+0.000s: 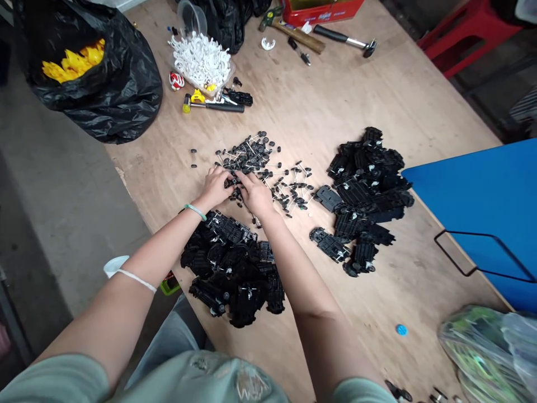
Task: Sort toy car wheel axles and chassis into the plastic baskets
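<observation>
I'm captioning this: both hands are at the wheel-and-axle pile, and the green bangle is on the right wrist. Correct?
No: the head view shows the green bangle on the left wrist, not the right. The left hand and right hand are indeed at the wheel-and-axle pile.

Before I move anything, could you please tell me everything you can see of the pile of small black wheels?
The pile of small black wheels is jumbled, many wheels paired on thin, metal-looking rods; the wheels look like plastic or rubber. It lies on the wooden tabletop, denser toward the left and thinner to the right, with one pair apart on the left. The left hand and right hand are over its near part; exact contact is unclear.
</observation>
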Motion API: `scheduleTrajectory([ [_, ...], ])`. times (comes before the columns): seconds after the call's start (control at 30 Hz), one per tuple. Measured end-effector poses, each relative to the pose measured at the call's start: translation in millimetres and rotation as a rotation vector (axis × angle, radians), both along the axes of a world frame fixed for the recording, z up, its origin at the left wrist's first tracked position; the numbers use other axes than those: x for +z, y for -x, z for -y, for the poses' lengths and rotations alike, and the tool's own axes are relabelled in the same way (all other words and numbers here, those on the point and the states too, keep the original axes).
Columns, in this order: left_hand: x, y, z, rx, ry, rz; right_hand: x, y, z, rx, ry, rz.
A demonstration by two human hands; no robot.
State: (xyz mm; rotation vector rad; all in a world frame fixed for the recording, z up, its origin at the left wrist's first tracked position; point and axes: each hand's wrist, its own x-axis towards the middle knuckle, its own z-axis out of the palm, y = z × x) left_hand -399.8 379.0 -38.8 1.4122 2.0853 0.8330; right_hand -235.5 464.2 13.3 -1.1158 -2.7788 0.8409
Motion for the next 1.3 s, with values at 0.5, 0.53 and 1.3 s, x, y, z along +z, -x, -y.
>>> scheduleTrajectory([
  [0.5, -4.8, 29.0, 34.1, 0.277, -0.181, 0.125, -18.1, -47.3, -10.6, -0.602, 0.153, -0.507],
  [0.53, 0.0, 25.9, 35.4, 0.245, -0.196, 0.081, -17.1, -50.7, -5.2, -0.634, 0.173, -0.525],
  [1.3, 5.7, -8.9, 21.3, 0.072, -0.044, 0.012, -13.2, -116.5, 90.6, -0.93, 0.61, -0.364],
])
